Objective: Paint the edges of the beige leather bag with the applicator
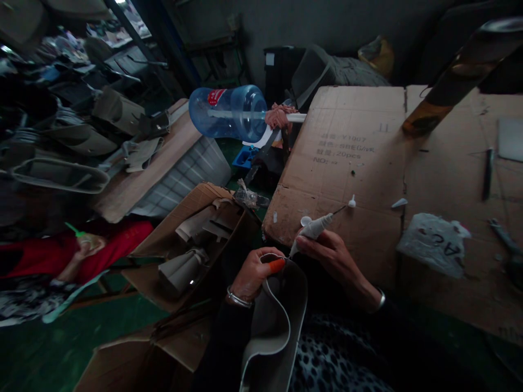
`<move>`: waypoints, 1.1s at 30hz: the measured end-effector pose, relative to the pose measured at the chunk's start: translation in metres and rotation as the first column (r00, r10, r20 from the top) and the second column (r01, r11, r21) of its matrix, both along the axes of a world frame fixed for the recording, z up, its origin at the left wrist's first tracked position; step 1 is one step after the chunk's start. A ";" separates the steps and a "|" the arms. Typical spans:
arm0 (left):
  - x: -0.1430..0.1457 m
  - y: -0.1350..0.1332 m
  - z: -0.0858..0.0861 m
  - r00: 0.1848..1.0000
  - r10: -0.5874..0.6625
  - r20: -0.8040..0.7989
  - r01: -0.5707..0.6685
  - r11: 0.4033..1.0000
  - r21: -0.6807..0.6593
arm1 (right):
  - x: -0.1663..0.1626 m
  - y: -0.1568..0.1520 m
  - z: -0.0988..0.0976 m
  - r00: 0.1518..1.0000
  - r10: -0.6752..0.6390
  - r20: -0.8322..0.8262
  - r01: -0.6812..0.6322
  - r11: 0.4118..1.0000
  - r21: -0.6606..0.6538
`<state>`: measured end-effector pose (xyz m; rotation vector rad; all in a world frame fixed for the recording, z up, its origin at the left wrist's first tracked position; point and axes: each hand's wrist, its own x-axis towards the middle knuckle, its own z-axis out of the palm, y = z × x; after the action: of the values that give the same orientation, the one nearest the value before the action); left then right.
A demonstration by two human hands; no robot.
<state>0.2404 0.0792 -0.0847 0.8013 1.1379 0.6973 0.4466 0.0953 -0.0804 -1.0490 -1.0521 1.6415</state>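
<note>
The grey shoe upper (pixel 278 321) is lying curled over the person's lap, just off the near edge of the cardboard-covered desk (pixel 368 163). The left hand (pixel 255 275) is pinching its top rim, fingers closed on the material, with an orange cover (pixel 277 265) showing on one fingertip. The right hand (pixel 333 256) is wrapping closed around a pale tool (pixel 316 227), which is tilting up and away toward the desk's near-left corner; its thin tip is ending in a small white blob (pixel 351 203) just above the cardboard. A white plastic bag (pixel 433 242) is resting near the desk's near edge, to the right of the hands. A large blue water bottle (pixel 229 111) is lying on its side beyond the far-left corner. Open cardboard boxes (pixel 196 239) holding more grey pieces are standing on the floor left of the desk. Another person in a red sleeve (pixel 65 253) is sitting at far left.
</note>
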 end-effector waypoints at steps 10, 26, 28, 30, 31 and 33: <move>-0.010 -0.014 0.007 0.988 0.145 -0.059 -0.143 0.989 0.042 | -0.025 -0.003 0.005 0.997 -0.055 0.047 0.053 0.998 0.032; -0.122 -0.082 -0.001 0.596 0.801 0.047 -0.802 0.591 0.089 | -0.092 0.015 -0.016 0.902 0.210 0.377 -0.390 0.769 0.506; -0.139 -0.095 -0.011 0.497 0.865 0.072 -0.865 0.487 0.121 | -0.100 0.021 -0.038 0.833 0.235 0.501 -0.512 0.670 0.537; -0.152 -0.107 -0.023 0.388 0.919 0.071 -0.914 0.375 0.154 | -0.108 0.023 -0.057 0.751 0.175 0.637 -0.615 0.536 0.579; -0.158 -0.113 -0.029 0.340 0.939 0.055 -0.930 0.327 0.170 | -0.111 0.023 -0.064 0.726 0.142 0.673 -0.645 0.480 0.595; -0.167 -0.124 -0.040 0.270 0.963 0.001 -0.943 0.264 0.203 | -0.116 0.018 -0.079 0.706 0.171 0.687 -0.689 0.389 0.611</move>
<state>0.0736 -0.0451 -0.1248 0.1456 1.6916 1.8371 0.3302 0.1135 -0.1592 -0.4930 -2.4096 0.8838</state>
